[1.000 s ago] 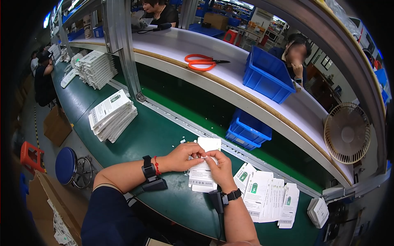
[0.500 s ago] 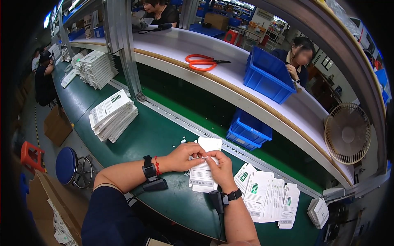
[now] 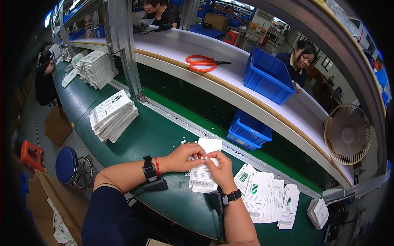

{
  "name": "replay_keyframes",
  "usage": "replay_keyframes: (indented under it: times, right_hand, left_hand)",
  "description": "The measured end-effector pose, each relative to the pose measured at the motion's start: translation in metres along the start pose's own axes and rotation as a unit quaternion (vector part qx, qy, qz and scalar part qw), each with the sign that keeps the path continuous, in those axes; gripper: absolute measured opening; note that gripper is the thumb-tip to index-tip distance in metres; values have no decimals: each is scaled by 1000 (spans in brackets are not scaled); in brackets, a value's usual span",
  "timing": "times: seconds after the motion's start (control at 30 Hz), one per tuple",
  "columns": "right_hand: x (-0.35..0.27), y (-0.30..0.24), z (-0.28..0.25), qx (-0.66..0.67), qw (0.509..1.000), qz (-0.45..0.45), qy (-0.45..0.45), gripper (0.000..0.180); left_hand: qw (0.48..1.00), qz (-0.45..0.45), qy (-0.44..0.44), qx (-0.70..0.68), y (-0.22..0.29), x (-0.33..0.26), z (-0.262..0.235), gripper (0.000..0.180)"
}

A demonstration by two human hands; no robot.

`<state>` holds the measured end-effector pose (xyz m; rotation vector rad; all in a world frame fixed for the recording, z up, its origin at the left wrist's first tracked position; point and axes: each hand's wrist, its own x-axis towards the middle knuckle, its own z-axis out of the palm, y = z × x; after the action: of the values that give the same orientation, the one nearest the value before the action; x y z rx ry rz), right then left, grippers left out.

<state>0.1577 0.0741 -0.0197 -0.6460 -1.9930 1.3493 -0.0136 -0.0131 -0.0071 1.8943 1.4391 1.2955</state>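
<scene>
Both hands meet over a flat white printed carton [image 3: 203, 179] that lies on the green bench. My left hand [image 3: 184, 157] is closed in a pinch, with its fingertips at a tiny white piece. My right hand [image 3: 220, 165] pinches at the same spot from the other side. The piece is too small to name, and the fingers cover most of it. Just right of my right hand, a fanned row of flat white cartons [image 3: 262, 197] with green print spreads over the bench. A stack of similar cartons [image 3: 113, 112] stands to the left.
Red-handled scissors [image 3: 203, 63] and a blue bin [image 3: 269, 78] sit on the raised white shelf [image 3: 164, 47]. Another blue bin [image 3: 249, 130] is beneath it. A fan [image 3: 347, 133] stands at the right. Open cardboard box [image 3: 53, 209] and blue stool [image 3: 67, 165] are at left. Co-workers sit beyond the shelf.
My hands stay almost in place, still pinched together over the carton. Across the shelf at the right, a co-worker has lowered a hand from near the head.
</scene>
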Motion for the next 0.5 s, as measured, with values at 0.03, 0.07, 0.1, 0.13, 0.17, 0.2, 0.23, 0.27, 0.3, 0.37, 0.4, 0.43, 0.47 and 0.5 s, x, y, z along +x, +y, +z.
replay_keyframes:
  times: [0.03, 0.07, 0.1, 0.13, 0.17, 0.2, 0.23, 0.27, 0.3, 0.37, 0.4, 0.43, 0.47, 0.5]
  right_hand:
    - [0, 1, 0, 0, 1000, 0, 0, 8]
    - [0, 2, 0, 1, 1000, -9, -1, 8]
    - [0, 3, 0, 2, 1000, -18, -2, 9]
    - [0, 3, -1, 2, 1000, -18, -2, 9]
    - [0, 4, -1, 5, 1000, -19, -5, 8]
    - [0, 4, -2, 8, 1000, -21, -8, 8]
    - [0, 4, -2, 8, 1000, -21, -9, 8]
    - [0, 3, -1, 9, 1000, -17, -8, 8]
    - [0, 2, -1, 11, 1000, -12, -8, 8]
    - [0, 1, -1, 10, 1000, -15, -8, 8]
    - [-1, 1, -1, 9, 1000, -17, -7, 8]
    - [-1, 1, -1, 9, 1000, -18, -7, 8]
    - [-1, 2, -1, 13, 1000, -17, -7, 8]
    - [-1, 2, -1, 18, 1000, -17, -7, 8]
  left_hand:
    - [1000, -2, -2, -2, 1, 0, 0, 15]
    - [1000, -4, -4, -3, 1, 0, 0, 15]
    - [1000, -4, -4, -3, 1, 0, 0, 15]
    - [1000, -2, -3, -6, 1, 0, 0, 15]
    - [1000, 1, -3, -8, 1, 1, 0, 15]
    - [1000, 1, -3, -8, 1, 1, 0, 15]
    - [1000, 1, -3, -7, 2, 1, 0, 15]
    - [1000, 2, -4, -6, 2, 1, 0, 15]
    - [1000, 2, -4, -6, 2, 1, 0, 15]
    - [1000, -3, -7, -1, 2, 1, -1, 15]
    - [1000, -2, -7, -1, 2, 1, -1, 15]
    - [1000, -5, -9, 0, 3, 1, -1, 15]
    - [1000, -7, -11, 1, 3, 1, -1, 15]
    - [1000, -7, -11, 1, 3, 1, -1, 15]
